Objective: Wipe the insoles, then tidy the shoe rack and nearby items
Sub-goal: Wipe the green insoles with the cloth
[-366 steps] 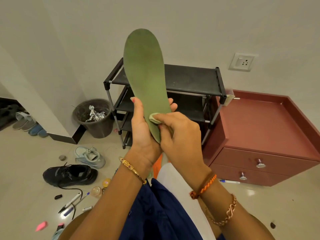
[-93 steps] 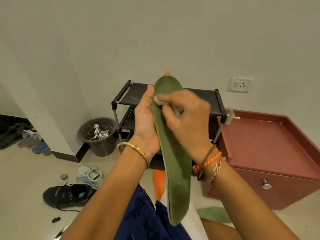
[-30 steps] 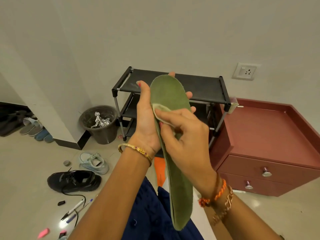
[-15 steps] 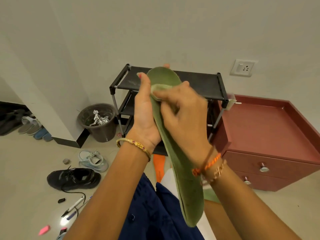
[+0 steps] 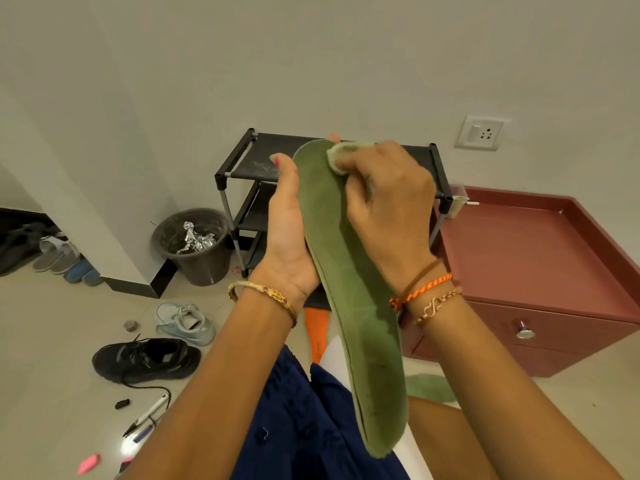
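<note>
A long green insole [image 5: 349, 289] is held up in front of me, toe end highest. My left hand [image 5: 287, 233] grips its left edge from behind, thumb along the rim. My right hand [image 5: 388, 206] pinches a small pale cloth pad [image 5: 337, 157] and presses it on the insole's top end. A second green insole [image 5: 431, 388] lies on the floor, partly hidden by my right arm. The black shoe rack [image 5: 242, 168] stands behind the hands against the wall.
A dark bin [image 5: 194, 247] with foil sits left of the rack, a red drawer unit [image 5: 540, 265] right of it. On the floor at left lie a black sneaker [image 5: 145, 358], a pale sneaker [image 5: 183, 322], pens [image 5: 147, 417] and small bits. Slippers [image 5: 59, 258] sit at far left.
My right hand has slid the pad up the insole to its top end over the last second. The insole has tilted slightly, and my left hand keeps its hold.
</note>
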